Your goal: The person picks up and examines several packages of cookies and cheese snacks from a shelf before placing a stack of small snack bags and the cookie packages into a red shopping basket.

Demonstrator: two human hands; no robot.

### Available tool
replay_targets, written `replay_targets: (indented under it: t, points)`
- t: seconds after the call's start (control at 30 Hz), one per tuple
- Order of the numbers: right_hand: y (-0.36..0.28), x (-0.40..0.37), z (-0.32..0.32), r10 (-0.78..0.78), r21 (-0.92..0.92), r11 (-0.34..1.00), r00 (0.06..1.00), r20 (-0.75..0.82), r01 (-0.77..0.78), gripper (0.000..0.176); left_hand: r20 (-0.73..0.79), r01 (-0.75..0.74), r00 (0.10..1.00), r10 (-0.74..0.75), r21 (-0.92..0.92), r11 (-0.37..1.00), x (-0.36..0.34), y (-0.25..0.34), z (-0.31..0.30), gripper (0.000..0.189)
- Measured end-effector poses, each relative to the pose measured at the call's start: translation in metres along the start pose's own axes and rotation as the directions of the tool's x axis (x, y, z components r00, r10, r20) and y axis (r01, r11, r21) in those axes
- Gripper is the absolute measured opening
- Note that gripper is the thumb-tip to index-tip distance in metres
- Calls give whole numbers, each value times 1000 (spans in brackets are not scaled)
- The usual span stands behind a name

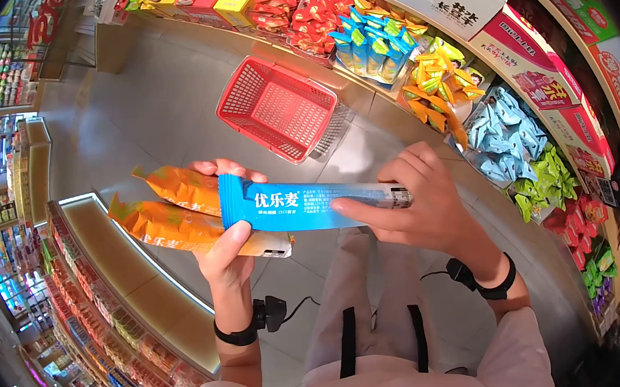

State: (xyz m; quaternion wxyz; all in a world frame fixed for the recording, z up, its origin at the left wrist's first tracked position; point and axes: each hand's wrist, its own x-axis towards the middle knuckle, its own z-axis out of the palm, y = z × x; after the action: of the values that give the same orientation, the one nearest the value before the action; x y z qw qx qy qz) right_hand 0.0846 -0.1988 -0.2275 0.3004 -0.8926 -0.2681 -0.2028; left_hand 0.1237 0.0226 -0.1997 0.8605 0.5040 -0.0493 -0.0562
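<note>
Left hand [225, 236] grips two orange packets [168, 208] and, with the right hand [421, 204], a blue packet [296, 204], all below the red basket [276, 108].

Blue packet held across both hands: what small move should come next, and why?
Probably shift the blue packet fully into the left hand: its thumb pins that packet's end over the two orange packets, while the right hand only pinches the other end. That would free the right hand.
</note>
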Motion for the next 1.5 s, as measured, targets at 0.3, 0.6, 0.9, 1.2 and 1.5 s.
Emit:
replay_targets:
  t: [0.3,0.6,0.9,1.2,1.5]
  points:
    - [2,-11,3,104,70,992,993,59,-108,65,-125,155,978,-166,-97,983,-3,-21,2,59]
    - [14,-25,-5,246,142,959,969,26,-247,56,-20,290,947,-319,-369,883,1,-30,7,61]
    - [14,-18,11,237,151,965,960,-150,-214,62,-105,25,993,-48,-216,976,-6,-20,40,54]
    - [13,9,4,102,3,995,989,-110,-102,62,-262,-83,964,40,-158,984,-13,-14,54,54]
    - [10,12,5,89,-76,993,994,-70,-95,60,-246,-71,967,64,-20,997,-19,-12,53,53]
